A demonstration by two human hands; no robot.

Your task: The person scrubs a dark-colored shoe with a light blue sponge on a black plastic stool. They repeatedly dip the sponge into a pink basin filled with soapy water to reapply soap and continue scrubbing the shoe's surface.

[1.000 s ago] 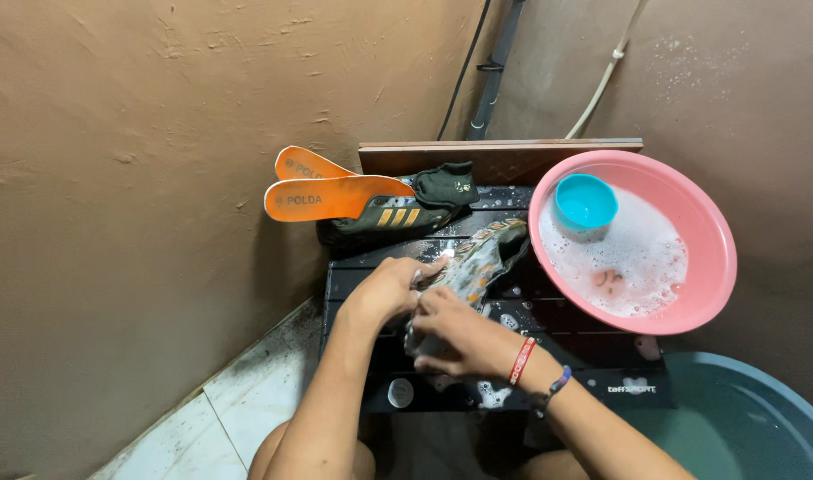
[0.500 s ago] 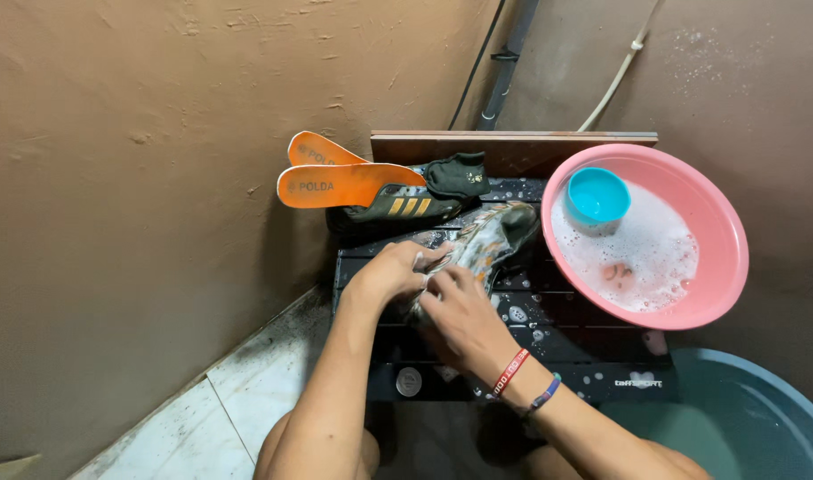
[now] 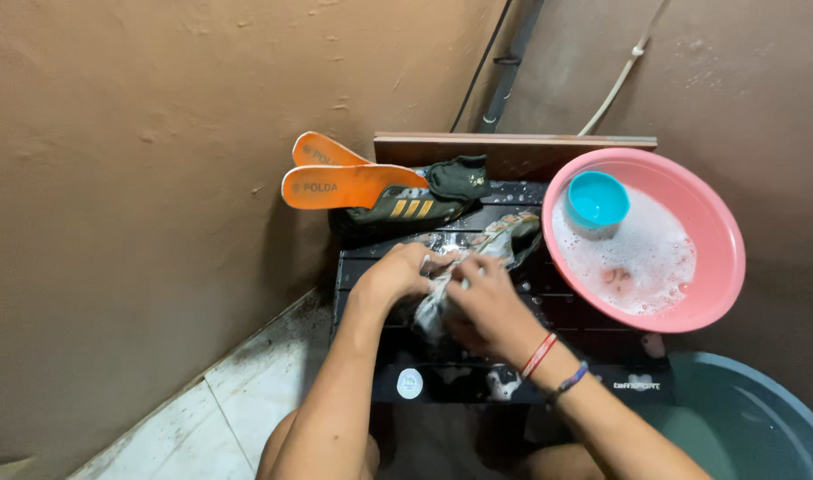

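A wet, soapy grey shoe (image 3: 500, 242) lies on a black slatted crate top (image 3: 593, 324). My left hand (image 3: 396, 277) grips the near end of the shoe from the left. My right hand (image 3: 486, 302), with red and dark wristbands, is closed on the same end from the right. The part of the shoe between my hands is mostly hidden. Behind it lies a dark shoe with orange stripes (image 3: 397, 211), and two orange insoles (image 3: 344, 182) rest against it.
A pink basin (image 3: 717, 267) with foamy water and a small blue cup (image 3: 597, 200) sits at the right. A dark sock (image 3: 460, 176) and a wooden board (image 3: 513, 147) are at the back. A teal tub (image 3: 753, 418) is at lower right. Brown walls close in.
My right hand has slid up and left along the shoe, closer to my left hand. The camera has shifted slightly.
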